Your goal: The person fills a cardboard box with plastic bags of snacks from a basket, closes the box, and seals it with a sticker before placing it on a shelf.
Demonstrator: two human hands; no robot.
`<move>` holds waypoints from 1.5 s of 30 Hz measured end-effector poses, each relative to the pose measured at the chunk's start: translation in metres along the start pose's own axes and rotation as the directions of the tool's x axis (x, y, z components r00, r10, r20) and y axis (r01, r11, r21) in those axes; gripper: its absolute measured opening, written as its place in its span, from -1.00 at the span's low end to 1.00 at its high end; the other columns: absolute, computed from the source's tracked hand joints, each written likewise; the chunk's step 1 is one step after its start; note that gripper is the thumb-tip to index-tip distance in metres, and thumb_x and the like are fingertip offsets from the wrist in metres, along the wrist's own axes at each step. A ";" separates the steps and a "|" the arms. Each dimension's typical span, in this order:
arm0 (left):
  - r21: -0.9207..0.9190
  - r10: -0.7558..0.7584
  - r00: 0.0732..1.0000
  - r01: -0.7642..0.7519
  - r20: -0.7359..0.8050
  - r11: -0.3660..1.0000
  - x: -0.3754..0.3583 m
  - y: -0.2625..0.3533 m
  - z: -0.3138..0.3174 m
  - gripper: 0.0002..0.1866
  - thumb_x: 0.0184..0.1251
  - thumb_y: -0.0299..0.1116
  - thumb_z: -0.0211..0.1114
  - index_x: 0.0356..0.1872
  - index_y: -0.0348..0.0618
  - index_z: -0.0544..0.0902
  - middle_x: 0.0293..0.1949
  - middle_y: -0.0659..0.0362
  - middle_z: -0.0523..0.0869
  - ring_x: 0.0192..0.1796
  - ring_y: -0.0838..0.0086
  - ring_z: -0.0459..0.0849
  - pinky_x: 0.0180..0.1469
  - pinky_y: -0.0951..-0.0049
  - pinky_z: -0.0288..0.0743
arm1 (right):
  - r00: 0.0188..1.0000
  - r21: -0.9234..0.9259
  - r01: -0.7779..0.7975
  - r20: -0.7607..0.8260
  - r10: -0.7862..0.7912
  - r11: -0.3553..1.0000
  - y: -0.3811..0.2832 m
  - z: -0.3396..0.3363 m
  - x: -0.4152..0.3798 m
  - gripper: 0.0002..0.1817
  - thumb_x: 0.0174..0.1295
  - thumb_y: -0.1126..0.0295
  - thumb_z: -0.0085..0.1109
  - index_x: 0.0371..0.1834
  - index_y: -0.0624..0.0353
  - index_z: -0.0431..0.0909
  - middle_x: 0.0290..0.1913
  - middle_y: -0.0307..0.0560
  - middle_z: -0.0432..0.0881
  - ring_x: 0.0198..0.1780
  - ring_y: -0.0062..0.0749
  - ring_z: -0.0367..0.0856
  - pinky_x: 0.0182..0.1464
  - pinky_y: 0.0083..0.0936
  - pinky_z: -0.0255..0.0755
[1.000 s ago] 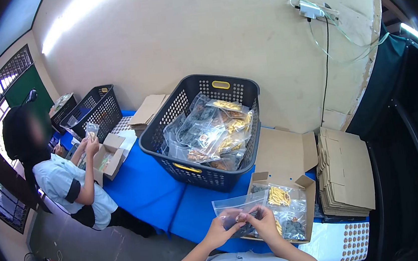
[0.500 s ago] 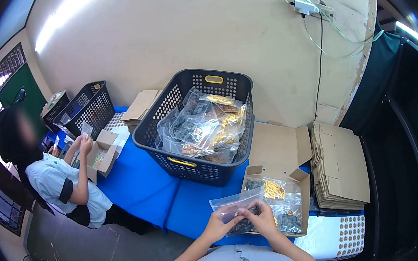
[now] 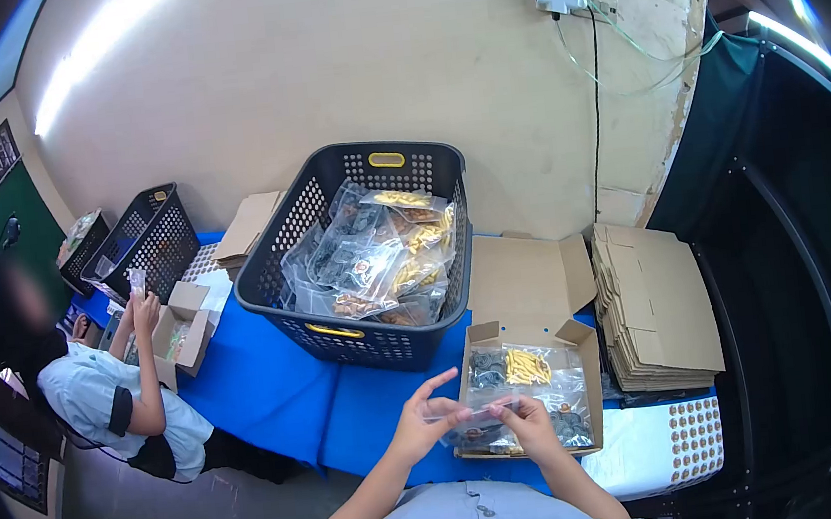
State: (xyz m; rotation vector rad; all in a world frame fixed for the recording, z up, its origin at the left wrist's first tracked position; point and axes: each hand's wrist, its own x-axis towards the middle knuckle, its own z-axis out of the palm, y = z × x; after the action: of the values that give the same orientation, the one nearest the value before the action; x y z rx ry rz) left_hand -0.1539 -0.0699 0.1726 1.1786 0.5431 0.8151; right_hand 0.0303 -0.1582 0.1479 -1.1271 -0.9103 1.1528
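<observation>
Over the near part of an open cardboard box (image 3: 516, 285), both hands hold a clear zip bag (image 3: 479, 416) by its top edge. My left hand (image 3: 420, 427) pinches the left end, with its index finger raised. My right hand (image 3: 532, 432) pinches the edge between thumb and fingers. The held bag is tilted almost edge-on, so its contents are hard to see. Inside the box lie clear bags, among them a bag of yellow sticks (image 3: 528, 368) and a bag of dark grey pieces (image 3: 487, 367). My hands partly hide the box's front left.
A large black basket (image 3: 364, 349) full of packed bags stands behind the box. Flattened cartons (image 3: 661, 296) are stacked right, above a sticker sheet (image 3: 695, 441). To the left, a co-worker (image 3: 128, 387) handles a small bag by another box (image 3: 188, 336) and baskets (image 3: 149, 245).
The zip bag has tipped from facing up to nearly edge-on. My left hand's fingers have spread and its index finger has lifted. The view has shifted slightly right.
</observation>
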 end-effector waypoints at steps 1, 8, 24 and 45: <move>0.075 -0.056 0.998 0.056 0.004 0.996 0.005 -0.005 -0.008 -0.49 0.19 -0.44 0.45 0.19 -0.26 0.53 -0.22 0.06 0.78 -0.21 0.49 0.75 -0.06 0.50 0.60 | 1.000 0.000 -0.002 -0.004 0.002 1.000 0.000 0.000 -0.001 -0.80 0.35 0.38 0.20 -0.14 0.31 0.65 -0.21 -0.09 0.73 -0.13 -0.49 0.67 0.01 -0.51 0.50; -0.038 -0.149 0.966 0.160 0.212 0.986 0.005 0.007 -0.024 -0.60 0.33 -0.53 0.29 0.19 -0.27 0.55 -0.04 -0.05 0.72 0.05 0.34 0.70 0.10 0.44 0.56 | 0.984 -0.066 -0.027 0.174 0.038 0.997 -0.017 -0.005 0.000 -0.62 0.50 0.23 -0.08 0.06 0.32 0.60 -0.07 -0.01 0.71 0.00 -0.41 0.65 0.14 -0.45 0.45; -0.160 0.090 0.956 -0.046 0.278 0.986 0.008 -0.052 -0.005 0.04 0.17 -0.30 0.49 0.53 -0.17 -0.08 0.50 0.04 0.09 0.49 0.34 0.15 0.46 0.30 0.08 | 0.841 -0.684 0.504 0.251 -0.480 0.527 -0.014 0.037 0.002 -0.56 0.22 0.59 0.01 0.20 0.17 0.52 0.15 0.11 0.59 0.26 0.10 0.48 0.22 -0.26 0.43; 0.454 -0.009 1.000 0.012 -0.008 0.891 0.016 -0.032 0.018 -0.72 0.38 -0.34 0.29 -0.07 -0.37 0.71 -0.27 0.16 0.79 -0.20 0.60 0.67 -0.12 0.55 0.54 | 0.968 0.111 -0.219 -0.099 0.230 0.969 0.010 -0.017 0.029 -0.82 0.12 0.44 0.41 -0.29 0.32 0.69 -0.30 -0.07 0.75 -0.19 -0.47 0.65 0.11 -0.46 0.41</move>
State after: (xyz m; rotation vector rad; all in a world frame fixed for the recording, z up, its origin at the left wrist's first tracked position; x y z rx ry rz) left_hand -0.1216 -0.0728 0.1490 1.6016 0.7721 0.6993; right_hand 0.0499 -0.1326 0.1341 -1.2232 -0.6436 1.2913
